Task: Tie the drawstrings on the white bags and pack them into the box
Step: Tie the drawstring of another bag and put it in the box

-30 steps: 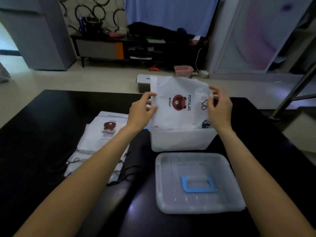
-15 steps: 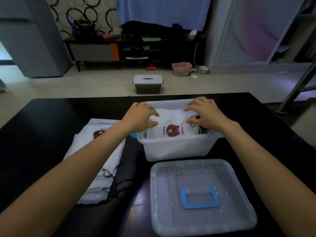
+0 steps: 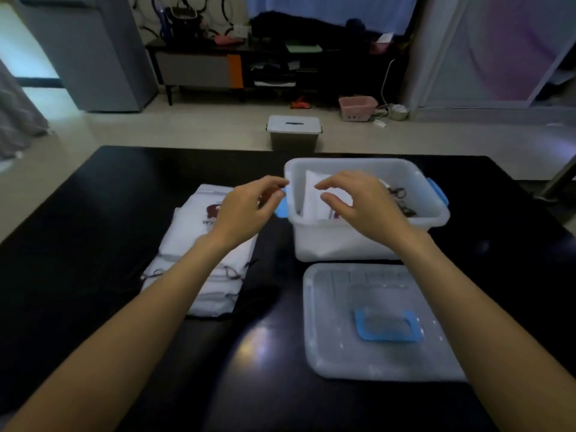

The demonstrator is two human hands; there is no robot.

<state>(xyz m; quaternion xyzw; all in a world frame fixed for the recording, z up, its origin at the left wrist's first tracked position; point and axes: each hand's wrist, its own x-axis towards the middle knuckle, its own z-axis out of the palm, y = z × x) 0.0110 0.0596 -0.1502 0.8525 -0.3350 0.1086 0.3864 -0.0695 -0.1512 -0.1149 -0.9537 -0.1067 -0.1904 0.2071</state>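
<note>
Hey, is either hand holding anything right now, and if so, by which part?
Nothing is held. The left hand and right hand hang loosely curled and empty, the right above the box.

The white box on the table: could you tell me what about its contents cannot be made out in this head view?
- How many bags lie in the box: the right hand covers the middle.
- Whether the drawstrings are tied: small, blurred.
- The print on the bag in the box: hidden by that hand.
</note>
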